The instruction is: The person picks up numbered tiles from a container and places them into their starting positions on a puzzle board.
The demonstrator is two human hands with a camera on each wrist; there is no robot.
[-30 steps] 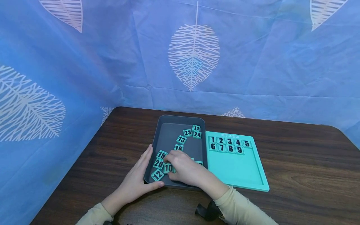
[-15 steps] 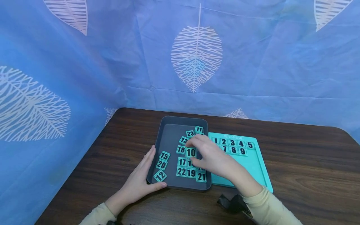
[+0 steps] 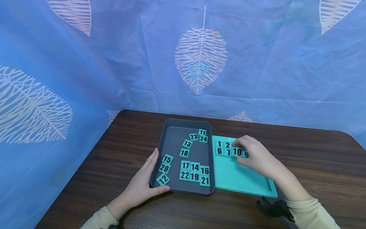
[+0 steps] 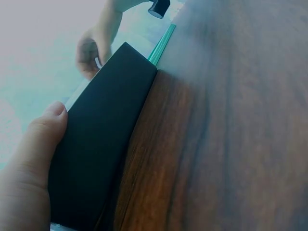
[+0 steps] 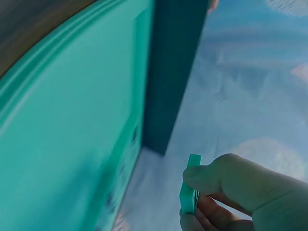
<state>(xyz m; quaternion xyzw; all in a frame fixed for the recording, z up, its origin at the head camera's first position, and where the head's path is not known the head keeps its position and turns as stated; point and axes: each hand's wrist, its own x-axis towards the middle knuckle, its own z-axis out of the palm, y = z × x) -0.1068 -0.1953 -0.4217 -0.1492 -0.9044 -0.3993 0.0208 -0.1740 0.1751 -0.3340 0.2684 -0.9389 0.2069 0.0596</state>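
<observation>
My right hand point(image 3: 258, 157) pinches the number tile 10 point(image 3: 236, 152) between thumb and fingers. It holds the tile above the turquoise puzzle board point(image 3: 243, 181), over the second row of tiles, covering several of them. In the right wrist view the tile point(image 5: 188, 197) appears edge-on in the grip. On the board, tiles 1, 2, 6, 7 and part of 9 show. My left hand point(image 3: 140, 184) rests against the near left corner of the dark grey tray point(image 3: 171, 133), fingers straight along its side. In the left wrist view the thumb point(image 4: 45, 132) touches the tray's near wall point(image 4: 98, 139).
Loose tiles lie in the tray, among them 15 point(image 3: 167, 159), 18 point(image 3: 184, 153) and 22 point(image 3: 184, 175). Tray and board stand side by side on the dark wooden table point(image 3: 308, 165). A blue leaf-patterned cloth point(image 3: 257, 63) hangs behind and at the left.
My right hand has picked up tile 10 from the tray's near left area and carried it right, across the tray, to above the board. The left hand has stayed at the tray.
</observation>
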